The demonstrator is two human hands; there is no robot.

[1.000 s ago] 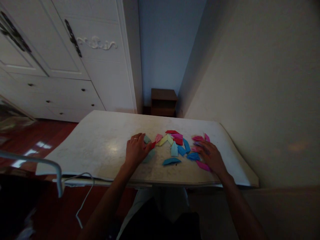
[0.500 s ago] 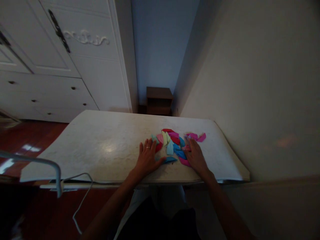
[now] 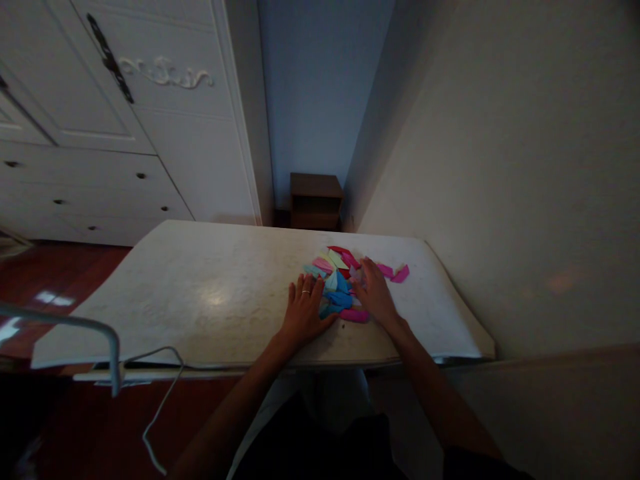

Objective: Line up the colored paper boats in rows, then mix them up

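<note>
Pink, blue, red and pale-green folded paper pieces (image 3: 340, 283) lie heaped on the desk (image 3: 210, 293), left hand (image 3: 305, 307) and right hand (image 3: 374, 293) flat, fingers spread, cupping the heap.

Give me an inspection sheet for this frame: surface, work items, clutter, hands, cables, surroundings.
Surface: pale marbled table top, glare patch left of the hands.
Work items: pile of coloured folded paper pieces between the hands; two pink pieces lie apart to its right.
Clutter: nothing seen.
Hands: left hand flat on the table, ring on one finger, touching the pile's left edge; right hand flat against its right side. Neither grips anything.
Cables: white cable hangs below the table's near edge.
Surroundings: white cabinet to the left, dark wooden stand behind, plain wall to the right, red floor.
</note>
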